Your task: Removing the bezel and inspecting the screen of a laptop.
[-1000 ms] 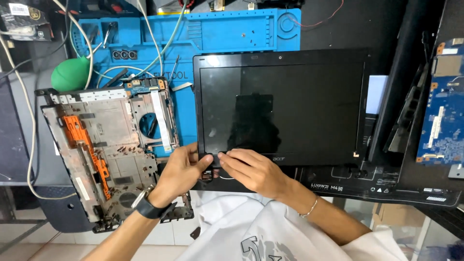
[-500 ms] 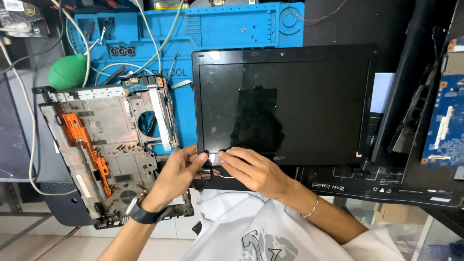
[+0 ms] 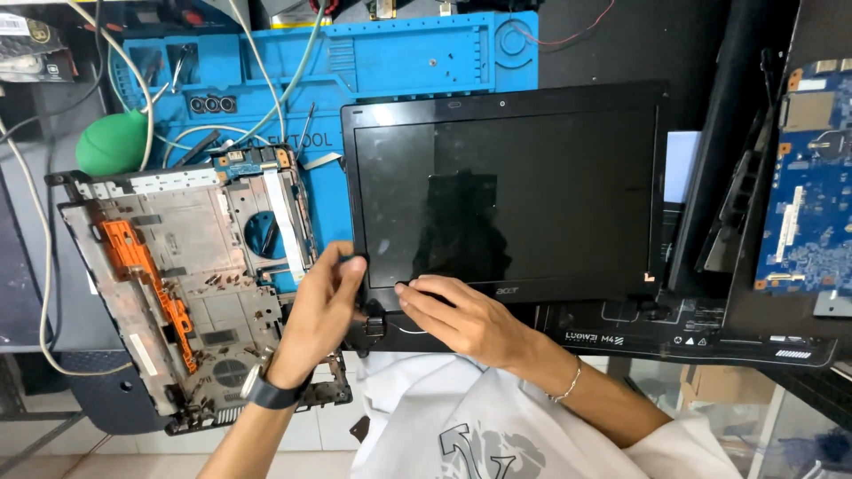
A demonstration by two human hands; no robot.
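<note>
In the head view we find a black laptop screen panel (image 3: 506, 191) lying flat near the middle of the tabletop (image 3: 621, 40), its far edge overlapping a blue work mat (image 3: 399, 66). The left hand (image 3: 321, 306) sits at the panel's near left corner, its fingers (image 3: 348, 263) pressed together on a small dark piece at the bezel edge; we cannot tell what that piece is. The right hand (image 3: 461, 321) rests on the near bezel, fingers (image 3: 417, 293) held close and flat, fingertips touching the frame just right of the hinge (image 3: 373, 321). A dark wristwatch (image 3: 266, 390) shows on the left wrist, a thin bracelet (image 3: 568, 383) on the right. Left of the panel lies a stripped laptop base (image 3: 177, 284) with an orange part (image 3: 142, 275). A green rubber bulb (image 3: 111, 144) lies far left, and a blue circuit board (image 3: 812, 222) lies at the right edge.
</note>
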